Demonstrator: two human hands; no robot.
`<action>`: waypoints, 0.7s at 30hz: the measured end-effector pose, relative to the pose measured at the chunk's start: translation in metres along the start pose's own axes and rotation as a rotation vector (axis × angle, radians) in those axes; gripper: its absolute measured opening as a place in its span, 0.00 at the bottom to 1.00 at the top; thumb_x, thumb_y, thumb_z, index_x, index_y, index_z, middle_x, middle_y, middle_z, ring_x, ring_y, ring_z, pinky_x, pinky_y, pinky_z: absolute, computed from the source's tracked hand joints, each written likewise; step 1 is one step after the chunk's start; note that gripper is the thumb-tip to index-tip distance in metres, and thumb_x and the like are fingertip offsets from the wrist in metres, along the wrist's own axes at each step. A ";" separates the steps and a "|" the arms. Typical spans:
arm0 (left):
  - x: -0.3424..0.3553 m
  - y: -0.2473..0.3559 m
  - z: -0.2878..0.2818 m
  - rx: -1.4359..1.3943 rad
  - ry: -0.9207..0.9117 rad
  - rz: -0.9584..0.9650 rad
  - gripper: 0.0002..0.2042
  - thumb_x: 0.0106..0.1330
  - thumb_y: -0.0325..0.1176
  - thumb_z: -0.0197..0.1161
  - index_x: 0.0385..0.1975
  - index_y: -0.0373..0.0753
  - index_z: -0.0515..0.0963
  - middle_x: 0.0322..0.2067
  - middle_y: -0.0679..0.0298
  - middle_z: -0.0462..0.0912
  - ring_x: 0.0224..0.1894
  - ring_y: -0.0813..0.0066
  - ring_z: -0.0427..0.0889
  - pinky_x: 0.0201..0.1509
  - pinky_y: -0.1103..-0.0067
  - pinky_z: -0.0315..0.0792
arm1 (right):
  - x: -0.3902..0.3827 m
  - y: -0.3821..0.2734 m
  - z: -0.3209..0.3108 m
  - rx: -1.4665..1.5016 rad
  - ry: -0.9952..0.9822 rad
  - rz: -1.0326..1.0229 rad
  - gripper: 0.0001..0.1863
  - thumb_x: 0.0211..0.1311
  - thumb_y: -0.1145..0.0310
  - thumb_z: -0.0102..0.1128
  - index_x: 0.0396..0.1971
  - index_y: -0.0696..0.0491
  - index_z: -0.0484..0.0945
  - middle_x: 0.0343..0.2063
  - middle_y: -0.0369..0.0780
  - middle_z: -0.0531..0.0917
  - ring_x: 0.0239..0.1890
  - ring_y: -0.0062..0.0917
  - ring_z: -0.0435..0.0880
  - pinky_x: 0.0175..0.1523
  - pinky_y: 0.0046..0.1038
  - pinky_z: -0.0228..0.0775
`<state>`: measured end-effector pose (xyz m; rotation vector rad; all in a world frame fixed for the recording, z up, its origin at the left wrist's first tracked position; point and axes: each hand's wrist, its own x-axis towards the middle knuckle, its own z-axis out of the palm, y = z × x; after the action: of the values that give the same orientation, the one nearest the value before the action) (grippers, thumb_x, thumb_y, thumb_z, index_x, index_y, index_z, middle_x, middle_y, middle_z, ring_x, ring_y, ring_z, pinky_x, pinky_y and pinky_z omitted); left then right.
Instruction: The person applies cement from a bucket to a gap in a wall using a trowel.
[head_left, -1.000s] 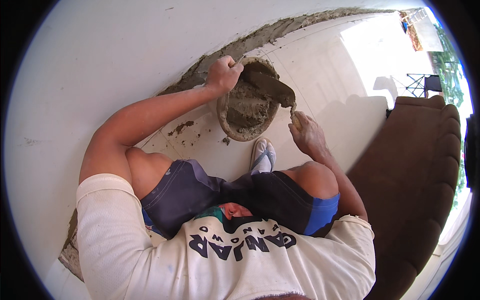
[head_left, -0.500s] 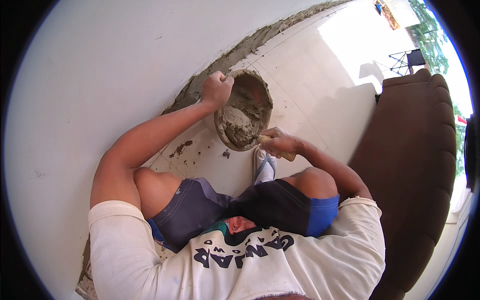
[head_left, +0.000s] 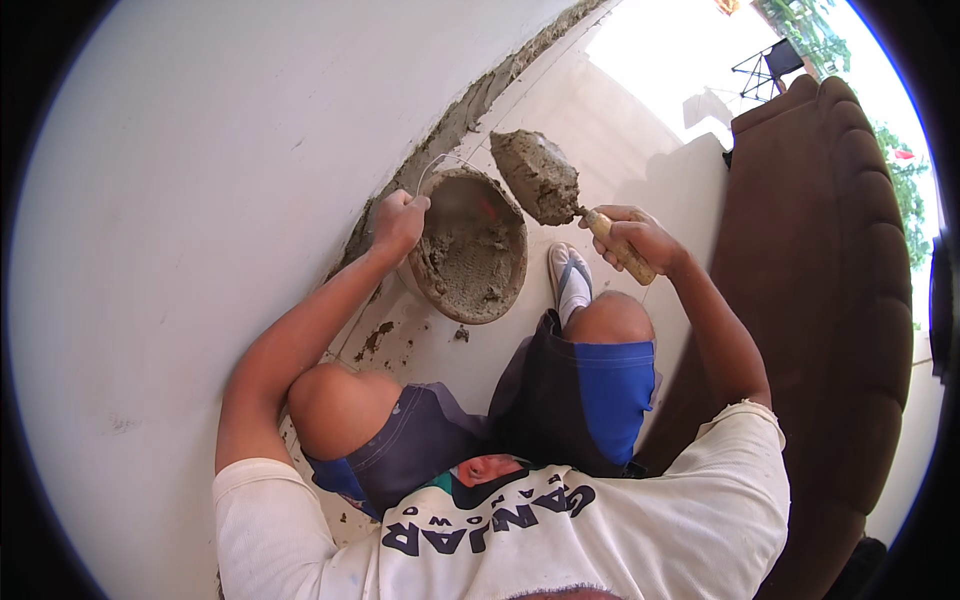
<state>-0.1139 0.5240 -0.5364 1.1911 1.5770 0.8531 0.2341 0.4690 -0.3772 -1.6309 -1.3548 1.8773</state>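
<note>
My right hand (head_left: pixel 632 242) is closed round the wooden handle of a trowel (head_left: pixel 622 258). A thick heap of wet grey mortar (head_left: pixel 537 175) covers its blade, held up to the right of a bucket. That bucket (head_left: pixel 522 262) is tilted with its mouth toward me, and mortar (head_left: pixel 470 270) coats its inside and lies in its lower part. My left hand (head_left: pixel 400 226) is closed at the bucket's left rim, by the thin wire handle (head_left: pixel 432 160). Whether its fingers grip the wire or the rim is hard to see.
A white wall (head_left: pixel 230 180) rises at the left, with a rough mortar strip (head_left: pixel 470 105) along its foot. Dark mortar crumbs (head_left: pixel 375 338) dot the pale floor tiles (head_left: pixel 580 100). A long brown sofa (head_left: pixel 800 300) stands at the right. My sandalled foot (head_left: pixel 570 275) is beside the bucket.
The trowel has come up out of the bucket to the right, loaded with mortar. My left hand has moved lower along the bucket, and less mortar lies inside it.
</note>
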 end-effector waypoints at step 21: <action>-0.110 -0.003 -0.100 0.342 -0.487 -0.969 0.17 0.68 0.42 0.61 0.40 0.30 0.75 0.35 0.57 0.81 0.35 0.70 0.82 0.35 0.73 0.80 | 0.222 0.047 -0.152 1.166 0.707 -0.444 0.18 0.58 0.77 0.56 0.46 0.55 0.61 0.34 0.39 0.74 0.32 0.20 0.78 0.32 0.23 0.78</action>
<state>-0.2013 0.4189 -0.4782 0.6224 1.6355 -0.3220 0.3172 0.6768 -0.5338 -1.0279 -0.1604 1.1789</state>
